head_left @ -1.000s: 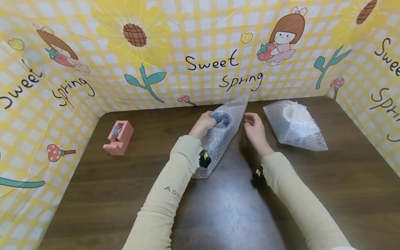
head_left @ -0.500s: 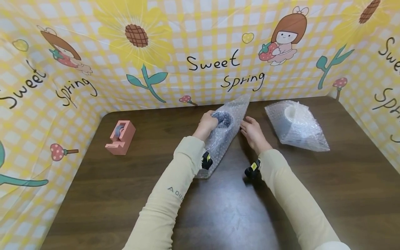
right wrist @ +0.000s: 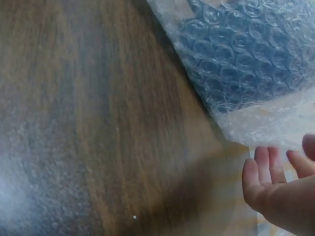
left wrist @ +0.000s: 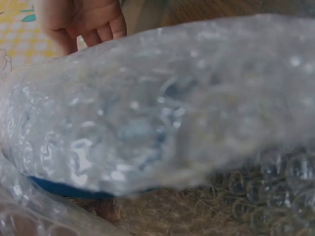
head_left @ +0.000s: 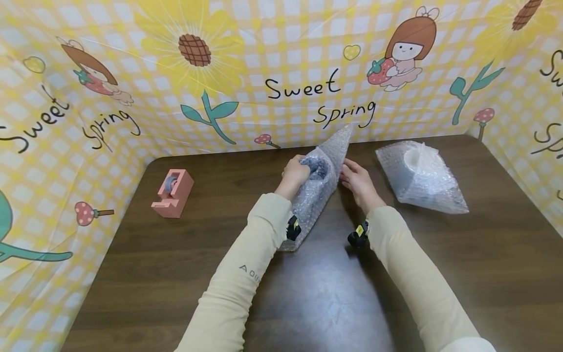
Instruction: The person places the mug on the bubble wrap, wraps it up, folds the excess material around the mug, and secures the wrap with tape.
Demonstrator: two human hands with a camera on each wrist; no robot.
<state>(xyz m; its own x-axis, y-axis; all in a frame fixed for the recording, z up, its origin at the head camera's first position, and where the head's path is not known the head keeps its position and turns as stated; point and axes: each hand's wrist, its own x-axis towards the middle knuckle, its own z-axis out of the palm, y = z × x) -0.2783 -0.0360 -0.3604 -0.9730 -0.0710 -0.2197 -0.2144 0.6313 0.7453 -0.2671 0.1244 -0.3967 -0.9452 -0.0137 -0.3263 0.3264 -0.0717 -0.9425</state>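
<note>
A sheet of bubble wrap (head_left: 314, 195) lies diagonally mid-table, rolled round a blue thing with a round opening at its far end. My left hand (head_left: 295, 171) grips the roll at that opening, its fingertips hidden by the wrap. In the left wrist view the bubble wrap (left wrist: 128, 113) fills most of the picture, and a strip of the blue thing (left wrist: 69, 189) shows under it. My right hand (head_left: 357, 181) is at the sheet's right edge, fingers loosely bent. The right wrist view has the right hand (right wrist: 275, 184) with fingertips right at the wrap's border.
To the right, a white cup (head_left: 412, 159) sits in a second piece of bubble wrap (head_left: 433, 188). A pink tape dispenser (head_left: 173, 193) with a roll of tape stands at the left. A yellow checked cloth (head_left: 246, 58) walls the table's back and sides.
My right hand has moved left to the edge of the wrap. The far corner of the wrap stands a little higher. My left hand keeps its grip.
</note>
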